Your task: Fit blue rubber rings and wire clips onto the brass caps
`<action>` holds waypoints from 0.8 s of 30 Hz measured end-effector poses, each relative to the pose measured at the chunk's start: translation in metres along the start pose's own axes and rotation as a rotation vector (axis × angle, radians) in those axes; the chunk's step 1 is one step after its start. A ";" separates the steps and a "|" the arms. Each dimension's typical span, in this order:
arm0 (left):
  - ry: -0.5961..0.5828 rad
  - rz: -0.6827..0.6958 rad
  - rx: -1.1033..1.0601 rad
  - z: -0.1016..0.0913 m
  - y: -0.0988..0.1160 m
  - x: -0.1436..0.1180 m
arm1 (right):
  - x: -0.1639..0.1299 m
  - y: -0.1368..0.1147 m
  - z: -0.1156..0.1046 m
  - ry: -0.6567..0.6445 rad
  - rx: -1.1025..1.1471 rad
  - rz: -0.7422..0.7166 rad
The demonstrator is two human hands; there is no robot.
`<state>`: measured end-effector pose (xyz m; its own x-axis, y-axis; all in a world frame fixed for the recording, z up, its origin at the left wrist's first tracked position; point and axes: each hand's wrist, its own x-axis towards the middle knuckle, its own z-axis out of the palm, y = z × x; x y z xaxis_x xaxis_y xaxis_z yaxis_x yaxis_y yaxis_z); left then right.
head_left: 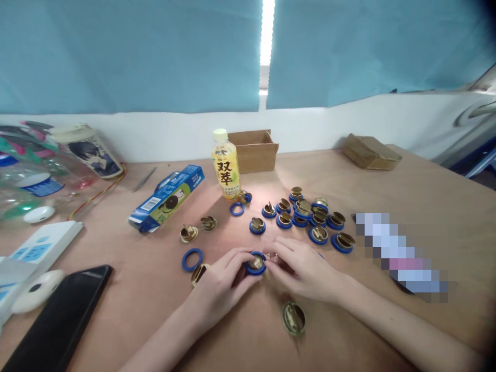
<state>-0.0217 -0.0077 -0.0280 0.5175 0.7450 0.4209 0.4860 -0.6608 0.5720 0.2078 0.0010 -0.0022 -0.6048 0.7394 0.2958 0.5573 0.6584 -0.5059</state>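
Between both hands is a round brass fitting with a blue ring (256, 263) around its rim. My left hand (227, 276) pinches its left side between thumb and fingers. The fingertips of my right hand (300, 266) press at its right side, and a small shiny part shows beneath them, too covered to name. Under my left hand a bare brass fitting (199, 274) is partly hidden, beside a loose blue ring (192, 259). Another bare brass fitting (293, 318) lies in front of my right hand. Beyond the hands sits a cluster of blue-ringed brass fittings (318, 234).
A yellow-labelled drink bottle (226, 168) stands before an open cardboard box (253, 152). To the left lie a blue carton (166, 199), tweezers (144, 179) and a black phone (62, 320). A brown packet (370, 151) is at the back right; a blurred-out object (401, 256) lies right.
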 end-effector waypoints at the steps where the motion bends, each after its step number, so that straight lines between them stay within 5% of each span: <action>1: -0.010 0.003 0.017 -0.001 0.001 0.000 | 0.000 0.000 0.001 -0.001 -0.002 0.007; 14: 0.000 -0.008 0.105 0.005 -0.002 -0.006 | 0.002 -0.005 0.005 0.082 0.183 0.095; 24: -0.014 -0.126 0.016 0.005 0.003 -0.005 | -0.001 -0.006 0.009 -0.005 0.145 0.037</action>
<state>-0.0186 -0.0139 -0.0318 0.4613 0.8212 0.3360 0.5590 -0.5631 0.6087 0.2001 -0.0048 -0.0070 -0.5886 0.7617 0.2708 0.4912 0.6030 -0.6285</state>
